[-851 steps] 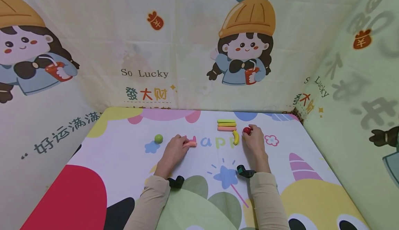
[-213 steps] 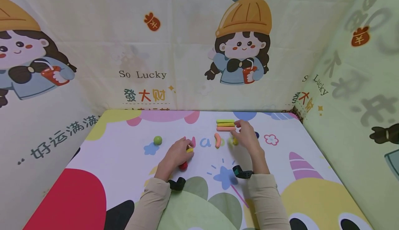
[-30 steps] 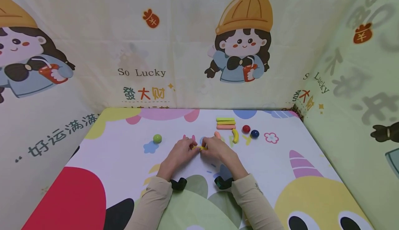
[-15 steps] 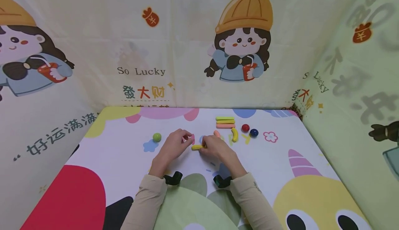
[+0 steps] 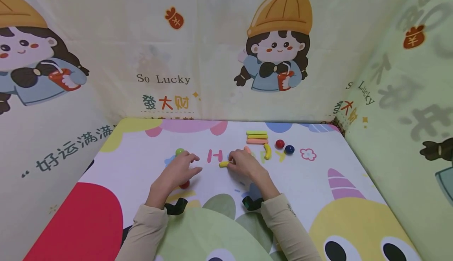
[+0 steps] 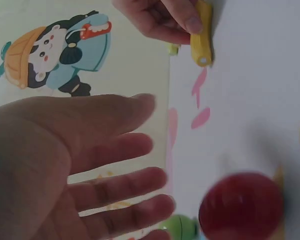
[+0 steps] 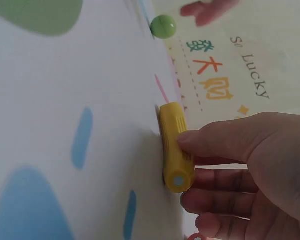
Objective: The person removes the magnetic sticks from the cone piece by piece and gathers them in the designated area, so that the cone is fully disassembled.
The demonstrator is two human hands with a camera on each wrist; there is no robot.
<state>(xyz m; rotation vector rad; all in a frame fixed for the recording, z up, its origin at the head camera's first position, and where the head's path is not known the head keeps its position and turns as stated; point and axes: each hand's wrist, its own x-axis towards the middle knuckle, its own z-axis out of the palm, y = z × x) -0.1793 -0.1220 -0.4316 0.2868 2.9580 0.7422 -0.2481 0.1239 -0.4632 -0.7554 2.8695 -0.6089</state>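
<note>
My right hand (image 5: 244, 164) pinches a short yellow magnetic stick (image 5: 223, 164) between thumb and fingers, low over the tabletop. In the right wrist view the stick (image 7: 176, 150) has ridges on its side and a small pale disc in its end; the thumb lies on it. My left hand (image 5: 178, 170) is held off to the left, fingers spread and holding nothing. A red ball (image 5: 185, 184) lies on the table beside it, large in the left wrist view. Just behind the left fingers sits a green ball (image 5: 179, 151), partly covered by them.
At the back right lie a row of straight green, yellow and pink sticks (image 5: 257, 137), a curved yellow stick (image 5: 267, 151), another red ball (image 5: 280, 144) and a dark blue ball (image 5: 289, 149). A curved pink stick (image 5: 247, 149) is partly hidden behind my right hand.
My left hand has let go of the yellow magnetic stick and moved left toward the red and green balls, its fingers spreading. My right hand keeps the stick in nearly the same place.
</note>
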